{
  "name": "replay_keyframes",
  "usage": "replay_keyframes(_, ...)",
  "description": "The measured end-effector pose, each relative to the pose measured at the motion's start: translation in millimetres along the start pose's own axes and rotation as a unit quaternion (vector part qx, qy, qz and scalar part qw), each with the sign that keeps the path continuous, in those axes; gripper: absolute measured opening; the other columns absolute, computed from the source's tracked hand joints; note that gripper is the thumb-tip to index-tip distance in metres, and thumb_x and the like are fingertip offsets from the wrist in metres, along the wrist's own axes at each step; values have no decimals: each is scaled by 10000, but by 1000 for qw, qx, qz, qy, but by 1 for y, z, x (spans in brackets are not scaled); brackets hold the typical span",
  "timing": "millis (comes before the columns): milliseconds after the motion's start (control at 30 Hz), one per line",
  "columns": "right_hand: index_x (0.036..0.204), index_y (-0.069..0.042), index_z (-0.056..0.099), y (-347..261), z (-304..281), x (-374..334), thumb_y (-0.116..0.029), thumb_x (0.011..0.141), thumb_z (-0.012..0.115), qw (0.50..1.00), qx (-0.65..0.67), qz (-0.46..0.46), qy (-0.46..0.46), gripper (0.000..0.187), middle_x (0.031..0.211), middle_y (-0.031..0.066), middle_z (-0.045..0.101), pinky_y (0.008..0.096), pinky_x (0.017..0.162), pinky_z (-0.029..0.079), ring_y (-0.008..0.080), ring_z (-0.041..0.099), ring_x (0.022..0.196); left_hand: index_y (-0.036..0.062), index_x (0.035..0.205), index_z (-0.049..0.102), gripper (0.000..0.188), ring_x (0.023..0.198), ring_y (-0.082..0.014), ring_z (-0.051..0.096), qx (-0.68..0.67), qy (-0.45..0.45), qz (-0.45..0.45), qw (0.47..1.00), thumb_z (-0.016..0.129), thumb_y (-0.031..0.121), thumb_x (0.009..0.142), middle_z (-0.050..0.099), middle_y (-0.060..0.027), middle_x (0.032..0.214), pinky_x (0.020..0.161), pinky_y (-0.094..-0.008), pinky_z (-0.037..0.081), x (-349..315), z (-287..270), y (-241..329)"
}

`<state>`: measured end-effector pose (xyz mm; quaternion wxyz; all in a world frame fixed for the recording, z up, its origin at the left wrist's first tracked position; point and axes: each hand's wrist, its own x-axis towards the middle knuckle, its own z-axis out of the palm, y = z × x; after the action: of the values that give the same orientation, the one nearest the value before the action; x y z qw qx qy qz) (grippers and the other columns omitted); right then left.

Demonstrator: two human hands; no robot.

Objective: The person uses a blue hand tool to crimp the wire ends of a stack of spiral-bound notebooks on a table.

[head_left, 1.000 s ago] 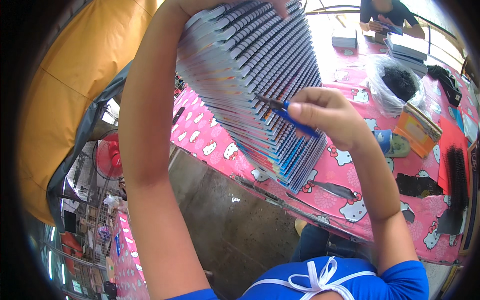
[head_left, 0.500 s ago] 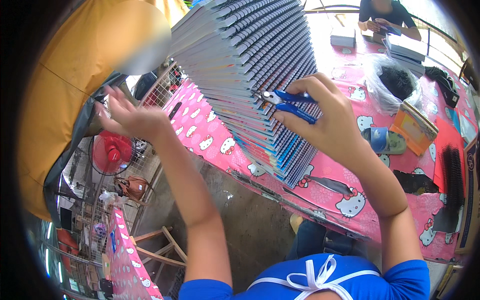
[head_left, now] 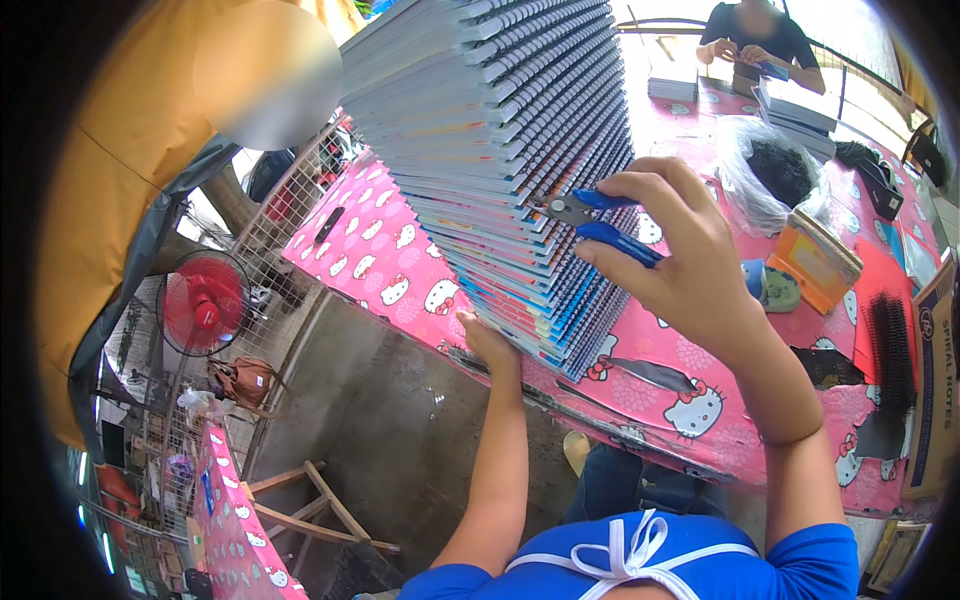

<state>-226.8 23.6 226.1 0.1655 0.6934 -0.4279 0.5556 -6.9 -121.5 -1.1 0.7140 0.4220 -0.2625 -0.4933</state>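
Observation:
A tall stack of wire-bound notebooks stands on the table, coils facing right. My right hand is closed around blue-handled wire cutters, the handles spread between thumb and fingers. The cutters' metal jaws are at the coil of a notebook about midway along the stack; whether they grip the wire is too small to tell. My left hand rests against the lower left side of the stack by the table edge. Its thumb points outward and the other fingers are mostly hidden.
The table wears a pink patterned cloth, torn in places. To the right are a clear bag of black coils, an orange box, black coils and a carton. A person works across the table. A red fan stands left.
My left hand has come down from the raised, blurred position at left to the stack's lower side. My right hand and the cutters have shifted slightly lower and right along the coils.

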Motion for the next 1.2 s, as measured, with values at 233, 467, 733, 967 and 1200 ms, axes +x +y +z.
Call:
replay_keyframes(233, 958, 57, 616, 32, -13, 18, -368, 822, 724, 651, 536, 465, -272, 458, 835, 123, 647, 260, 480, 486, 132, 612, 535, -33, 852, 588, 652, 793, -227, 557, 167, 50, 37, 984, 206, 472, 1008, 631, -134, 878, 803, -383, 421, -16, 18, 15)
replay_keyframes(467, 960, -7, 615, 0, -22, 13, -274, 756, 754, 987, 77, 77, -117, 364, 863, 131, 607, 359, 649, 488, 254, 616, 744, -86, 853, 578, 655, 786, -240, 566, 120, 29, 59, 991, 240, 453, 1006, 624, -161, 858, 791, -395, 429, 6, -4, -2)
replay_keyframes(733, 895, -28, 647, 3, -29, 26, -226, 698, 757, 984, 52, 64, -158, 300, 864, 145, 627, 370, 748, 478, 305, 610, 804, -137, 911, 548, 638, 807, -231, 555, 123, 15, 53, 991, 256, 421, 1010, 618, -198, 904, 799, -382, 434, -8, 10, 3)
replay_keyframes(967, 922, -10, 643, -1, -24, 20, -252, 709, 767, 991, 7, 2, -134, 345, 857, 120, 636, 349, 711, 489, 245, 626, 781, -132, 886, 555, 629, 781, -235, 535, 110, 9, 70, 991, 261, 410, 1009, 622, -192, 906, 801, -380, 423, 0, 1, -7)
replay_keyframes(1200, 910, 45, 659, 22, -33, 46, -463, 812, 691, 728, 354, 459, -366, 518, 753, 112, 654, 270, 457, 456, 160, 609, 534, -119, 918, 554, 615, 798, -236, 548, 107, 13, 67, 992, 281, 426, 1004, 619, -178, 922, 797, -379, 437, 4, 3, -9)
